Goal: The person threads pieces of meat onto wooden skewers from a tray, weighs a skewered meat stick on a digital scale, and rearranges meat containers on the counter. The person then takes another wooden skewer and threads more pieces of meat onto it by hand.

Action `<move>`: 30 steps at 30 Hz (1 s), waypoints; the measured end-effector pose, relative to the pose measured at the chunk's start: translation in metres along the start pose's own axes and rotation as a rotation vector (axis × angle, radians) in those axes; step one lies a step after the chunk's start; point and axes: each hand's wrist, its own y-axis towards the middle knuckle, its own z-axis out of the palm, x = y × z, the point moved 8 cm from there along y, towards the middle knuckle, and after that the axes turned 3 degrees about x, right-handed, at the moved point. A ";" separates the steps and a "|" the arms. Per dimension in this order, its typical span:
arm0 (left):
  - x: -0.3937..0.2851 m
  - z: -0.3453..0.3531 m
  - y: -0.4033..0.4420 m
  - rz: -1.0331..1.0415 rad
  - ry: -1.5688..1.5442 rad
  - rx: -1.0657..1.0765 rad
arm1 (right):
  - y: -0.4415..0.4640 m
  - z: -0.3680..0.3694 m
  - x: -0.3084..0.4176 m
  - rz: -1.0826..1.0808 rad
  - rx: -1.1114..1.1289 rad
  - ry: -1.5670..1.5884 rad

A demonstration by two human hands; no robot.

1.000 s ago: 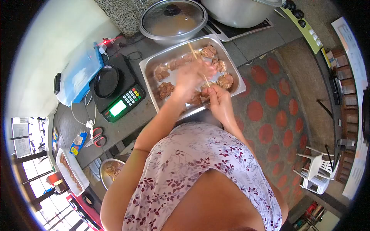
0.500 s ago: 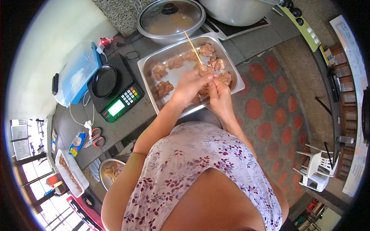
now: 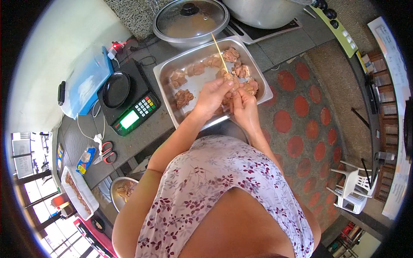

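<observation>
Over the right part of a steel tray [image 3: 166,99] both hands hold a piece of meat [image 3: 231,80] on a thin wooden skewer [image 3: 219,51]. My left hand [image 3: 211,97] has its thumb and fingers closed on the meat from the left. At the lower right of the meat, my right hand [image 3: 245,106] pinches its end. The skewer points up and away toward the lidded pan. Several portions of raw meat [image 3: 184,98] lie around the inside of the tray, and some are partly hidden by the hands.
A lidded pan [image 3: 191,26] and a large pot [image 3: 266,13] stand behind the tray. To the left are a digital scale [image 3: 133,116], a blue container [image 3: 88,81], scissors [image 3: 107,154] and a packet [image 3: 86,160]. A metal bowl [image 3: 115,193] and a white tub [image 3: 77,193] are lower left.
My left hand moved from a blur across the skewer to a grip on the meat. My right hand rose slightly, and the skewered meat lifted with it.
</observation>
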 end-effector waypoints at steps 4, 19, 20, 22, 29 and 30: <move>-0.006 -0.002 0.009 0.065 0.246 -0.007 | 0.002 -0.007 0.006 -0.117 -0.076 -0.141; -0.045 -0.056 0.059 0.239 1.213 -0.168 | -0.049 -0.101 -0.025 -0.018 -0.313 -0.153; -0.041 -0.047 0.059 0.242 1.232 -0.145 | -0.054 -0.099 -0.028 -0.004 -0.305 -0.152; -0.034 -0.033 0.059 0.261 1.401 -0.156 | -0.059 -0.096 -0.034 0.013 -0.300 -0.151; -0.031 -0.046 0.071 0.099 1.309 0.102 | -0.065 -0.088 -0.032 0.061 -0.270 -0.086; -0.038 -0.040 0.071 0.097 1.310 0.101 | -0.065 -0.088 -0.031 0.058 -0.268 -0.128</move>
